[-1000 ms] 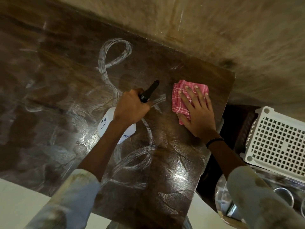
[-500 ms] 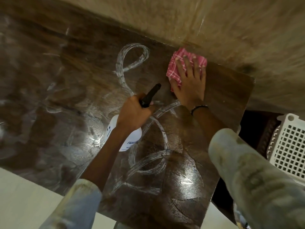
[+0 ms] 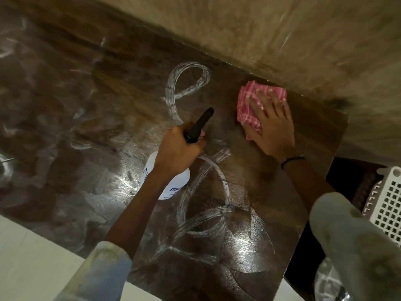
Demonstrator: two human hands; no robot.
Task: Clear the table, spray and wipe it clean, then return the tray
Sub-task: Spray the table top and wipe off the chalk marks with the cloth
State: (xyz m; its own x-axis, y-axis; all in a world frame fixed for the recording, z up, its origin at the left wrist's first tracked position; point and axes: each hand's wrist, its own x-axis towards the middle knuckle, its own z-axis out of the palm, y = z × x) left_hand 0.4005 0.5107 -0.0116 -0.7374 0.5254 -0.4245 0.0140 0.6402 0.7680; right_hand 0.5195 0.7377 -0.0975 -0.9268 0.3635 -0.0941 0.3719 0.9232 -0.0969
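Currently the table is dark brown wood, wet and glossy, with white looping foam streaks across its middle and right part. One loop sits near the far edge; further curved bands cross below it toward the near edge. Bright glare lies on the wet surface near the near right corner.

Cloth: pink and white check, folded into a pad, flat on the table near the far right corner, close to the far edge. Right hand lies palm down on it, fingers straight and spread, pressing the cloth to the wood. The fingers look smeared by motion blur. A dark band circles the right wrist.

Bottle: white spray bottle with dark print on its side, black nozzle pointing up and toward the far edge. Left hand is curled round the bottle's neck, gripping it just left of the cloth; hand and cloth are apart. The bottle is mostly hidden under the hand and wrist; whether its base touches the table cannot be told.

Both forearms carry pale sleeves pushed up short of the wrists.

Beyond the far edge: tan floor. At the right of the table: a white plastic crate with a grid of square holes, partly cut off by the frame. Near side, left: a pale surface.
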